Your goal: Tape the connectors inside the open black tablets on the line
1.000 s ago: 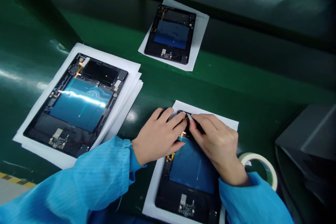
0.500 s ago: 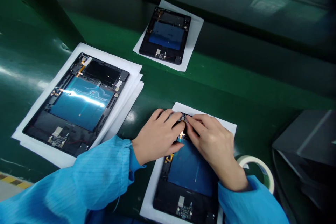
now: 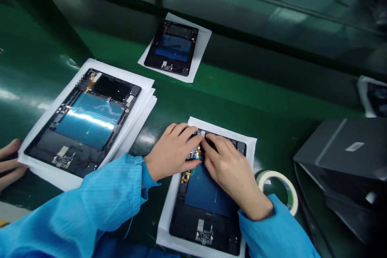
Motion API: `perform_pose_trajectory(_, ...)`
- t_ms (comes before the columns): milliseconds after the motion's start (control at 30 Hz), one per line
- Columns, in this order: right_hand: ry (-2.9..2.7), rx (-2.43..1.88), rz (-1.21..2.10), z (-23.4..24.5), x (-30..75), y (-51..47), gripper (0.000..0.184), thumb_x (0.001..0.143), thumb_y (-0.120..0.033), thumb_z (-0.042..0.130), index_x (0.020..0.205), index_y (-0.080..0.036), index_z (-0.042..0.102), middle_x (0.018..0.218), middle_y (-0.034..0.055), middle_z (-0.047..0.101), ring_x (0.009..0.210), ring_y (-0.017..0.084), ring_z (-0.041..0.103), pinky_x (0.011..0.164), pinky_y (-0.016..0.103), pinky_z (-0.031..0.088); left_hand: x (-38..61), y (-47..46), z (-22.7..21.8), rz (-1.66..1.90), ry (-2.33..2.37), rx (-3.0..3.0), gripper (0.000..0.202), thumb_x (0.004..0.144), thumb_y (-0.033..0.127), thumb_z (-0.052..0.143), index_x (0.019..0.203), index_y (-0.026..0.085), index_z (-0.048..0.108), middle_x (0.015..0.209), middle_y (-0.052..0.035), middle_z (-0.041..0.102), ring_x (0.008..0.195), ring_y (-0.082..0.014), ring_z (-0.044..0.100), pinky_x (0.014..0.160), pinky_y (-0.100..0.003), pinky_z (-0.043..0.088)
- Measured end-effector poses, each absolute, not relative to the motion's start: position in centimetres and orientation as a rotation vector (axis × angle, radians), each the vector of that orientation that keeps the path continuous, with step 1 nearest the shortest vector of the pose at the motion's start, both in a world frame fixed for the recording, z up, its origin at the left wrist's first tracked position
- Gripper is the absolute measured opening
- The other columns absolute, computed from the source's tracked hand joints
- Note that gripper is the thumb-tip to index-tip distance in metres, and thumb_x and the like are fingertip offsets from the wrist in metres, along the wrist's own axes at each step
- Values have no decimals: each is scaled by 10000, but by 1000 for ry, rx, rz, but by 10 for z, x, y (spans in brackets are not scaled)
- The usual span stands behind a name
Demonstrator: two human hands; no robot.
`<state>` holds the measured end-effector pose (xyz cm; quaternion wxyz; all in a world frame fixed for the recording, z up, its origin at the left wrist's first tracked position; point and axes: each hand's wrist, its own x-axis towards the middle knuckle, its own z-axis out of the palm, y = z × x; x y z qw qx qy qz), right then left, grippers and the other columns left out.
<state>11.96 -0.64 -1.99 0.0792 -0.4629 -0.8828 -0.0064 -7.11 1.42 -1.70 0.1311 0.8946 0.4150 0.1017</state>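
An opened tablet (image 3: 205,205) with a blue panel lies on a white sheet (image 3: 165,225) in front of me. My left hand (image 3: 172,151) rests on its top left corner, fingers bent and pressing down beside an orange flex cable. My right hand (image 3: 228,169) lies over the upper part of the tablet, its fingertips pinched on a small white strip of tape (image 3: 203,133) at the top edge. Both hands meet at that spot. Blue sleeves cover both arms.
A second opened tablet (image 3: 87,123) lies on stacked white sheets at the left, with another person's hand (image 3: 9,161) at their edge. A third tablet (image 3: 172,48) sits farther back on the green belt. A tape roll (image 3: 279,187) and a dark grey box (image 3: 344,161) are at the right.
The view has shifted, so everything sits further left in the picture. My right fingertips have pressed the white strip down onto the tablet's top edge. Another person's hand has come in at the left.
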Motion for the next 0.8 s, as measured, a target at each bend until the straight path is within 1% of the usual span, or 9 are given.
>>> perform_pose_trajectory(100, -2613, -1281, 213, -13, 134, -7, 295, 878, -186, 471, 1125, -187, 633, 1206, 90, 605, 1119, 216, 547, 902, 367, 504, -71, 13, -17, 310, 1213, 2584, 464, 836, 414, 590, 1206, 147, 511, 1286, -105, 495, 1188, -297, 409, 1007, -450, 320)
perform_pose_trajectory(167, -2554, -1240, 245, -3, 134, 5, 236, 886, -222, 493, 1057, -202, 654, 1125, 62, 644, 1020, 178, 595, 845, 314, 513, -71, 13, -16, 318, 1216, 2580, 481, 823, 431, 609, 1201, 149, 513, 1269, -103, 502, 1174, -295, 415, 1000, -440, 324)
perform_pose_trajectory(233, -2516, -1283, 93, 7, 121, 33, 206, 893, -259, 500, 1008, -199, 661, 1033, 54, 669, 897, 165, 618, 745, 289, 502, -72, 13, -16, 318, 1215, 2587, 471, 819, 440, 612, 1175, 143, 527, 1237, -105, 513, 1151, -290, 428, 983, -427, 335)
perform_pose_trajectory(300, -2538, -1379, -150, 14, 93, 73, 218, 899, -285, 486, 977, -182, 662, 994, 80, 667, 851, 194, 611, 668, 308, 463, -73, 12, -15, 320, 1216, 2597, 462, 817, 449, 611, 1154, 141, 537, 1210, -107, 520, 1130, -281, 440, 962, -412, 347)
perform_pose_trajectory(433, -2745, -1564, -259, 11, 19, 157, 269, 885, -317, 493, 1018, -135, 639, 1030, 144, 628, 919, 259, 596, 614, 313, 411, -76, 8, -18, 360, 1237, 2602, 500, 798, 484, 627, 1154, 145, 539, 1183, -105, 528, 1092, -270, 462, 917, -397, 362)
perform_pose_trajectory(600, -2898, -1454, -221, -7, -41, 199, 263, 872, -165, 419, 993, -89, 641, 971, 170, 638, 878, 245, 620, 634, 305, 408, -79, 5, -22, 432, 1222, 2639, 471, 785, 544, 619, 1019, 136, 590, 1044, -89, 574, 1028, -275, 493, 850, -399, 380)
perform_pose_trajectory(667, -2909, -1446, -226, -7, -50, 201, 270, 841, -104, 411, 989, -82, 635, 924, 169, 651, 829, 234, 632, 627, 300, 403, -81, 3, -19, 434, 1261, 2645, 499, 789, 569, 611, 1018, 127, 584, 1037, -93, 572, 975, -256, 516, 805, -378, 396)
perform_pose_trajectory(733, -2914, -1441, -232, -1, -50, 200, 250, 809, -87, 437, 954, -100, 641, 880, 149, 663, 774, 216, 638, 607, 286, 391, -82, -1, -13, 381, 1390, 2611, 435, 838, 526, 579, 993, 119, 578, 994, -95, 572, 884, -232, 537, 717, -356, 408)
perform_pose_trajectory(800, -2902, -1440, -257, 11, -40, 199, 216, 802, -108, 458, 907, -122, 646, 865, 133, 669, 727, 205, 636, 573, 279, 369, -83, -6, -6, 270, 1537, 2553, 242, 899, 356, 531, 907, 118, 580, 890, -87, 572, 796, -220, 543, 637, -341, 402)
